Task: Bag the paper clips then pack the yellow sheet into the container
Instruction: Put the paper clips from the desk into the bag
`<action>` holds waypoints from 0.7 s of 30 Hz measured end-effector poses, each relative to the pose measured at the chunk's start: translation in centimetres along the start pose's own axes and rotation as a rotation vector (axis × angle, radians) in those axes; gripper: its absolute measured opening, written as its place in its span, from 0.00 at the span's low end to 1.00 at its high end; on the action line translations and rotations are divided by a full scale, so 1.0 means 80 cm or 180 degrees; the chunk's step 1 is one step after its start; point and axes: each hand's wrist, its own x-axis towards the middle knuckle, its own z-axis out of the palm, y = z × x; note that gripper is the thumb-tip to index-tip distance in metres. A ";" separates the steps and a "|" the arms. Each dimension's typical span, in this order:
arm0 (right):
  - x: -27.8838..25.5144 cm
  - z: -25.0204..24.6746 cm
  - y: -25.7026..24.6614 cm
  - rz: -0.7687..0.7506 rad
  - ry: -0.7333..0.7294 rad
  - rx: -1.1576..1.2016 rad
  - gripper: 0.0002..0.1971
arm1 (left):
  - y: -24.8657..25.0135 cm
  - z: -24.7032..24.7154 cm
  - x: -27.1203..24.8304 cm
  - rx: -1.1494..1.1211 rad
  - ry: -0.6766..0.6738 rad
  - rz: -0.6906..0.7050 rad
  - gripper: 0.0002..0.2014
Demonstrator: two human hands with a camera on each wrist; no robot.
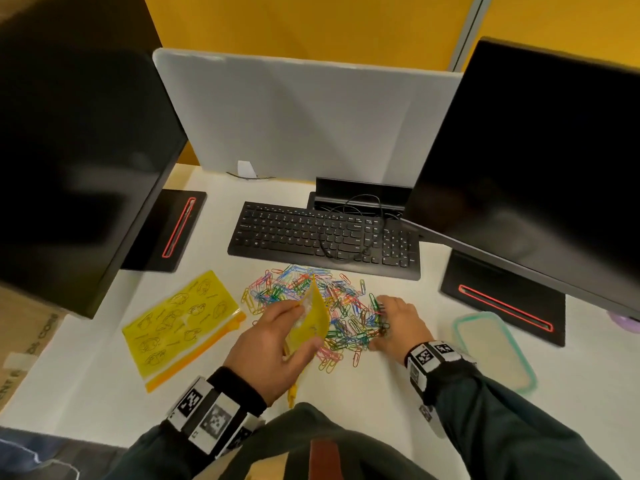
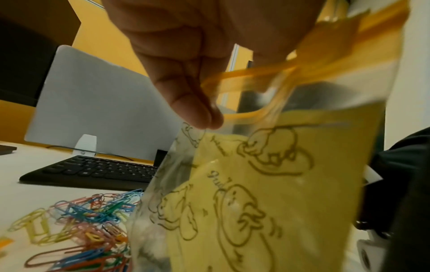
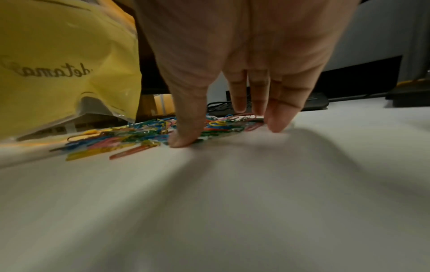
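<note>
While the person leans over the near edge of the white desk (image 1: pixel 104 355), the left hand (image 1: pixel 273 351) holds a small yellow zip bag (image 1: pixel 311 320) upright above the desk, fingers and thumb pinched on its clear upper part. From the left wrist view the bag (image 2: pixel 267 193) is clear plastic with a yellow printed panel of line-drawn cartoon figures and an orange zip strip at its mouth, which gapes open; I cannot tell whether any clips are inside it.

Just to the right, the right hand (image 1: pixel 398 323) lies palm down on the desk, fingers fairly straight and slightly spread, its fingertips (image 3: pixel 184 141) pressing at the right side of the paper clips (image 1: pixel 311 299). These form a loose, flat heap of many colours, blue, green, red, pink and yellow, spread over the middle of the desk.

Toward the left edge lies the yellow sheet (image 1: pixel 183 323), flat, with the same drawn figures and an orange strip along its near side. Toward the right edge sits the container (image 1: pixel 495 348), a shallow clear rectangular box with a teal rim; its contents are not discernible.

Beyond the clips a black keyboard (image 1: pixel 322 237) with a cable draped over it lies across the desk, flanked by two dark monitors (image 1: pixel 540 161) on stands, and a grey divider panel (image 1: pixel 304 119) stands at the far edge.
</note>
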 end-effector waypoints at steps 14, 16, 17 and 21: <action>0.002 0.010 -0.011 -0.0073 0.0451 -0.0271 0.10 | -0.002 -0.001 -0.003 0.0062 0.0048 -0.0229 0.34; -0.004 0.004 -0.010 0.0047 0.0459 -0.0138 0.09 | 0.000 0.001 -0.001 0.0101 0.0039 -0.0283 0.34; -0.007 0.000 -0.009 0.0080 0.0470 -0.0067 0.09 | 0.001 0.001 0.000 0.0103 0.0040 -0.0319 0.34; -0.028 -0.023 -0.012 0.0144 0.0767 0.0572 0.06 | 0.006 0.003 0.011 0.0157 -0.0086 -0.0427 0.34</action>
